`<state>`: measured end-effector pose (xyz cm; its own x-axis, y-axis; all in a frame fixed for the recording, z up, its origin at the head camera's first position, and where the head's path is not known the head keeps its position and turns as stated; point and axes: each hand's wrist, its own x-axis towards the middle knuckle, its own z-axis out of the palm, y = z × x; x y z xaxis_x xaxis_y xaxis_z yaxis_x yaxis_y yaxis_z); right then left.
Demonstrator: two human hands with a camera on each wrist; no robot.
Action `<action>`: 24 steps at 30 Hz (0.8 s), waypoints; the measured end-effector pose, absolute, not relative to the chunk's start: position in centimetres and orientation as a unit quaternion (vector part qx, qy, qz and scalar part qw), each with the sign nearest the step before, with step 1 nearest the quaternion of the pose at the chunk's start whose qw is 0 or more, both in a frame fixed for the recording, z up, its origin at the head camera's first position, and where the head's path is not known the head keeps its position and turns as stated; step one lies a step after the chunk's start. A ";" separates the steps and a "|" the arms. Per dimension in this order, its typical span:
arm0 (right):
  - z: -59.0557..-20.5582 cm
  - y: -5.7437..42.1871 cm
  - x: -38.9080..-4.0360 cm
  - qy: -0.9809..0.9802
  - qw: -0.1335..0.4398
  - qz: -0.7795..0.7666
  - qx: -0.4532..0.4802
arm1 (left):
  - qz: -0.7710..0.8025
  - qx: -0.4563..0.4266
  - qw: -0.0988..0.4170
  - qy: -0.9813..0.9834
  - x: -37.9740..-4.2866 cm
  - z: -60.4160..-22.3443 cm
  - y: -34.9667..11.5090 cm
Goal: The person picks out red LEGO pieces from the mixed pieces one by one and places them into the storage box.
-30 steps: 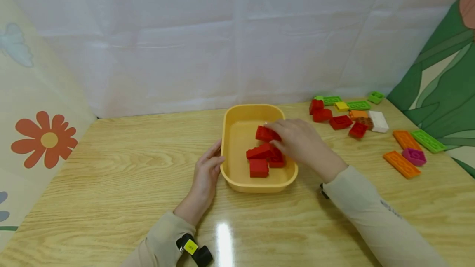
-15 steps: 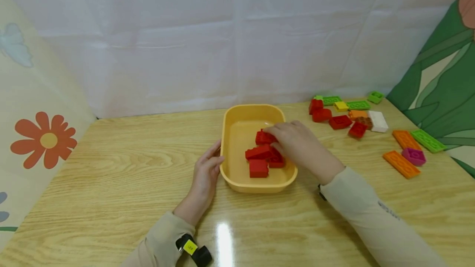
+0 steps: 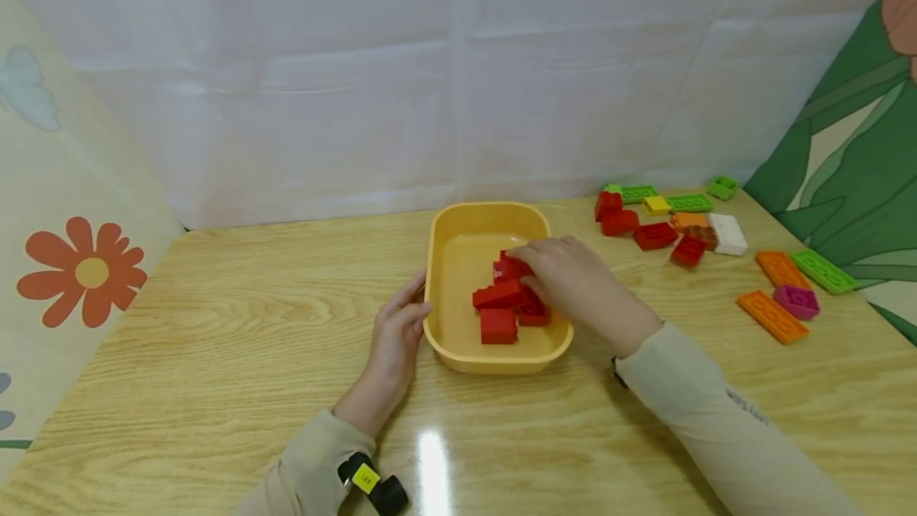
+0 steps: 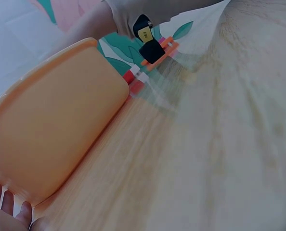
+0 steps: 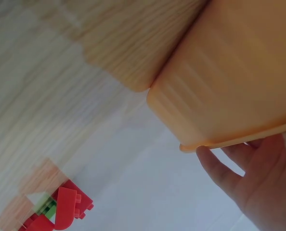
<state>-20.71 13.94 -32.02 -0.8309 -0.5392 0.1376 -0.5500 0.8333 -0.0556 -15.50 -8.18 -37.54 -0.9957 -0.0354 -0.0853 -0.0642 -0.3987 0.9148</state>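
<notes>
A yellow plastic tub (image 3: 494,365) stands on the table in the middle of the head view. My left hand (image 3: 396,333) rests against its left side, fingers along the outer wall and thumb near the rim. Over the right rim reaches my right hand (image 3: 579,281), its fingers gripping a red toy brick (image 3: 505,269) inside the tub. Several other red bricks (image 3: 497,326) lie in a heap just below it. In the right wrist view the tub's wall (image 5: 229,82) and rim hide the fingertips and the brick.
Loose red bricks (image 3: 655,236) lie at the back right, among green plates (image 3: 689,203), a yellow brick (image 3: 656,205) and a white block (image 3: 727,234). Further right are orange plates (image 3: 774,317) and a magenta brick (image 3: 797,302). A white cloth (image 3: 322,102) hangs behind the table.
The red brick in my right hand has come down toward the heap and turned a little, the hand shifting slightly with it. My left hand stays at the tub.
</notes>
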 end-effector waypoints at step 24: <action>-31.7 14.4 -21.4 -0.951 0.071 0.050 0.298 | 0.835 -0.053 0.005 0.548 -15.4 -37.5 -8.2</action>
